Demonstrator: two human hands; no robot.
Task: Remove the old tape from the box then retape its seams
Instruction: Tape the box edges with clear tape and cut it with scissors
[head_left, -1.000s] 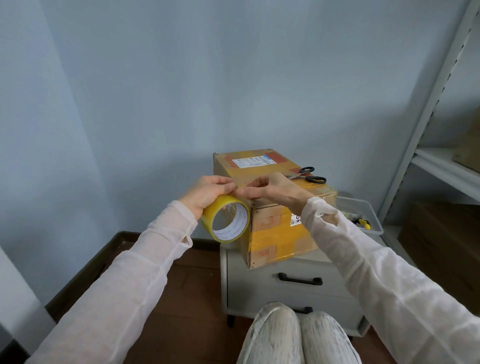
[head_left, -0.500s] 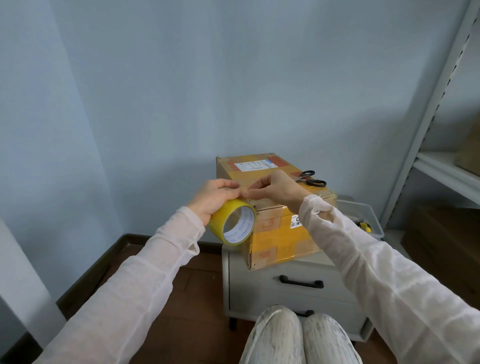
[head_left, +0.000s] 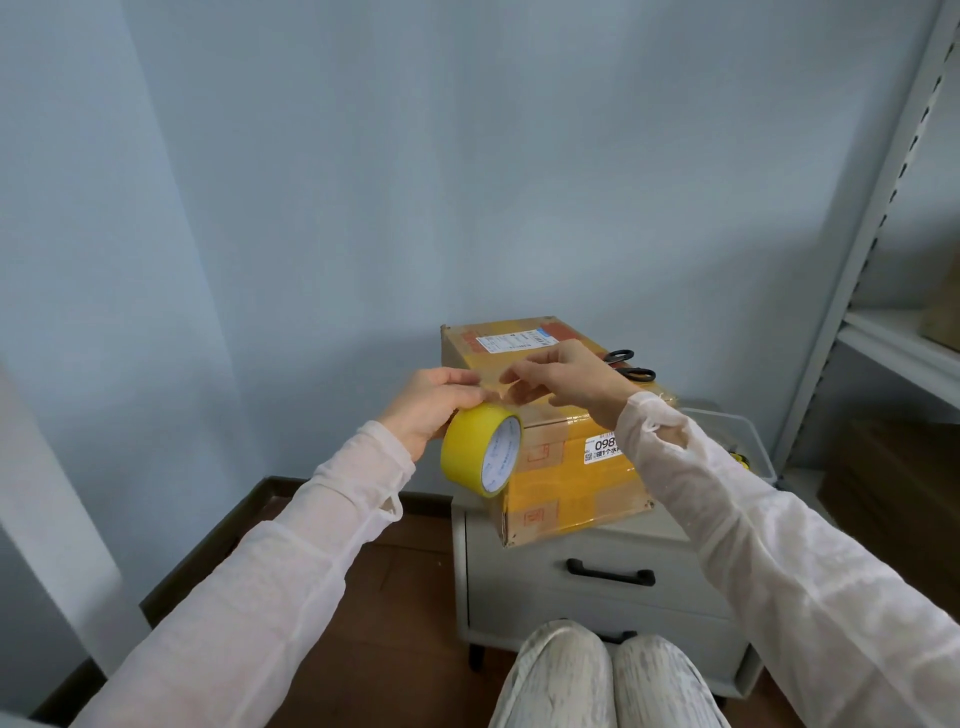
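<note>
Just in front of the cardboard box (head_left: 571, 488) that sits on a grey drawer cabinet (head_left: 597, 603), the left hand (head_left: 434, 402) grips a yellow tape roll (head_left: 470, 447) and the right hand (head_left: 566, 382) pinches its free end, so retaping seems only starting, with no new strip clearly laid.

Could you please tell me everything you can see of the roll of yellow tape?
The roll of yellow tape is a wide ring of glossy yellow film on a white printed core. Held in the air on edge, its hole faces the camera, in front of the near left corner of the cardboard box. The left hand grips its top; the right hand pinches the free end, drawn out a short way.
</note>
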